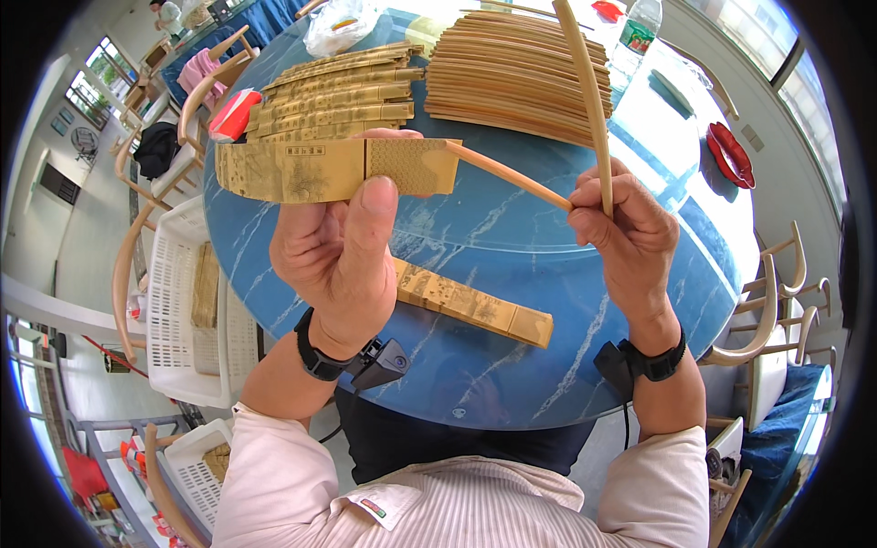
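My left hand point(333, 251) pinches a gold printed paper chopstick sleeve point(297, 173), thumb across its front, held level above the table. Between thumb and fingertips of my right hand point(635, 242) are two wooden chopsticks. One chopstick point(512, 173) slants left, its far tip at the sleeve's right-hand end; whether it goes inside I cannot tell. The other chopstick point(589, 87) stands nearly upright from the same grip. Below my hands another gold sleeve point(484, 309) lies on the table, partly hidden by my left wrist.
Behind my hands lie a stack of gold sleeves point(343, 87) and a wide pile of chopsticks point(516, 78) on the blue marbled round table point(512, 393). A plastic bottle point(639, 32) and red dish point(731, 155) are at right. White crates point(178, 365) stand at left.
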